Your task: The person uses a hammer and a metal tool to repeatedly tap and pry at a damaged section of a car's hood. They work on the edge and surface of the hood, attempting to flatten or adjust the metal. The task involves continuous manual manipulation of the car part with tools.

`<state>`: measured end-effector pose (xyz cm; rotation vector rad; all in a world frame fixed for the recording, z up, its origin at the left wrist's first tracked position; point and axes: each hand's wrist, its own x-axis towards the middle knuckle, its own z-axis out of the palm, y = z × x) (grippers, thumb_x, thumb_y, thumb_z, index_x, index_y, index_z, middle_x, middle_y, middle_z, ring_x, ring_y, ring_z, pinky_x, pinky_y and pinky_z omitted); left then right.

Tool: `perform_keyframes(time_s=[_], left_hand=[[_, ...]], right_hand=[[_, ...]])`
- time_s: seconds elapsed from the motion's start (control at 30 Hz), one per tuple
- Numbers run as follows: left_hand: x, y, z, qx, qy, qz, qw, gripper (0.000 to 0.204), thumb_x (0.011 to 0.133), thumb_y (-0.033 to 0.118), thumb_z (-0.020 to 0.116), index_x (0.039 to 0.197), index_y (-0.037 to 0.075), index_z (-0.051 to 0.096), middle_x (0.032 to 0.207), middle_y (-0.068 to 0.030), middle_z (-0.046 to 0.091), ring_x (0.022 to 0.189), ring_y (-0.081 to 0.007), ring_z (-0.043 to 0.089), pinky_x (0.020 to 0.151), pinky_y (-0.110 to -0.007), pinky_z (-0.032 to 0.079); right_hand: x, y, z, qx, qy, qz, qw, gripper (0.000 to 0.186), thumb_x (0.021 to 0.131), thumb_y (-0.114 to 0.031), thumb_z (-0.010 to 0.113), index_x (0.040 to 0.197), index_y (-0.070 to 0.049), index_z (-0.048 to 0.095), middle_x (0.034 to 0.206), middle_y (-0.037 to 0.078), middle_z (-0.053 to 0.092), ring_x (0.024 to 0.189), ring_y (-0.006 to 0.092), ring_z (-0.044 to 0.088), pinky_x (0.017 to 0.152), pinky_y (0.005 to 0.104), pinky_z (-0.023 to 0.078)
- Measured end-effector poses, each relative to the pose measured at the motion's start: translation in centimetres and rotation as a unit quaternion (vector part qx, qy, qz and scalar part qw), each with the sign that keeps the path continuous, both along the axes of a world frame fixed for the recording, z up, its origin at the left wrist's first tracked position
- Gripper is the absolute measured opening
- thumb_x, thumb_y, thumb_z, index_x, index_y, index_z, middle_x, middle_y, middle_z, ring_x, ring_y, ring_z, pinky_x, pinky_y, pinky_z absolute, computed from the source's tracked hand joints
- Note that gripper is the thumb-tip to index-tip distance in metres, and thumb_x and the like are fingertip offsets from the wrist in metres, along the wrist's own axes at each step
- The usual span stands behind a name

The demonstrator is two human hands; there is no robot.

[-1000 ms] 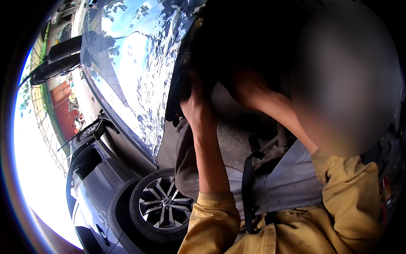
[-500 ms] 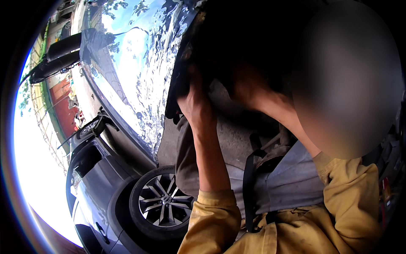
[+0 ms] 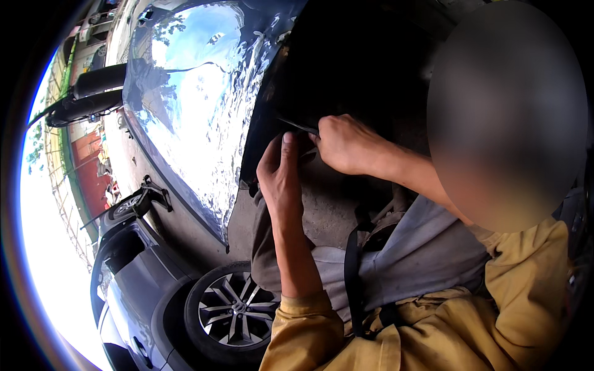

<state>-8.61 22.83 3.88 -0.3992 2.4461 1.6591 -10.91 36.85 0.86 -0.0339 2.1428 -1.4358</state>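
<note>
My right hand point(image 3: 346, 145) is closed round a thin dark pointed tool point(image 3: 298, 125); its slim end points left toward the panel's dark inner side. Whether it is a screwdriver or a blade I cannot make out. Just below the tool's tip is my left hand point(image 3: 281, 173), thumb raised and fingers bent in at the panel's edge. What those fingers pinch, if anything, is lost in shadow. The car panel point(image 3: 204, 123) is glossy, with wavy reflections of sky and trees, and its edge runs down beside my left hand.
At lower left stands a grey car with a spoked wheel point(image 3: 238, 309) close to my leg. A dark mirror-like part point(image 3: 99, 80) sticks out beyond the panel. A black strap point(image 3: 352, 272) hangs over my grey trousers. A blurred oval covers the right side.
My right hand has come out of the shadow, up and left, and now shows the thin tool. My left hand has moved slightly down, its thumb now visible. The view has shifted a little.
</note>
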Motion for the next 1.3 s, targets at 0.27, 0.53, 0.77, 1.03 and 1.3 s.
perform_keyframes(time_s=[0.27,0.53,0.77,1.03,1.3], left_hand=[[-0.9,-3.8,3.2,-0.17,0.306,0.06,0.935,0.025,0.095,0.017,0.051,0.101,-0.005,0.061,0.087,-0.0149,0.067,0.076,-0.0174,0.064,0.067,-0.028,0.051],[-3.8,-6.0,-0.8,-0.401,0.35,0.005,0.847,0.021,0.09,0.017,0.057,0.103,0.002,0.063,0.105,-0.0136,0.058,0.101,-0.0271,0.053,0.087,-0.037,0.043],[-4.2,-6.5,-1.3,-0.432,0.357,-0.022,0.828,0.022,0.091,0.018,0.053,0.107,0.005,0.06,0.109,-0.0133,0.055,0.106,-0.0296,0.048,0.093,-0.041,0.035],[-4.1,-6.8,-1.3,-0.467,0.316,-0.028,0.825,0.03,0.094,0.027,0.047,0.116,0.009,0.056,0.119,-0.0146,0.05,0.114,-0.0324,0.044,0.099,-0.044,0.03],[-4.2,-6.8,-1.7,-0.465,0.326,-0.024,0.823,0.029,0.094,0.027,0.048,0.116,0.011,0.057,0.119,-0.0134,0.051,0.113,-0.0318,0.045,0.098,-0.043,0.031]], right_hand=[[2.7,-2.0,-5.0,-0.08,0.032,-0.063,0.994,0.037,0.093,-0.029,0.051,0.085,0.007,0.058,0.077,0.027,0.06,0.077,0.0413,0.06,0.069,0.0449,0.047],[1.5,-0.1,-0.3,-0.044,-0.002,0.045,0.998,0.042,0.093,-0.031,0.05,0.079,0.008,0.055,0.074,0.028,0.058,0.08,0.0434,0.059,0.069,0.0455,0.046],[-2.4,2.0,4.0,0.023,-0.056,0.196,0.979,0.044,0.094,-0.026,0.047,0.072,0.01,0.059,0.065,0.019,0.062,0.061,0.0254,0.064,0.059,0.0383,0.05],[-5.5,2.2,9.0,0.123,-0.142,0.243,0.952,0.031,0.095,-0.021,0.043,0.091,0.007,0.054,0.074,0.014,0.06,0.057,0.0216,0.062,0.05,0.0329,0.052],[-6.0,1.5,9.7,0.134,-0.17,0.252,0.943,0.03,0.096,-0.023,0.042,0.084,0.002,0.053,0.066,0.008,0.053,0.05,0.0172,0.054,0.044,0.0293,0.048]])
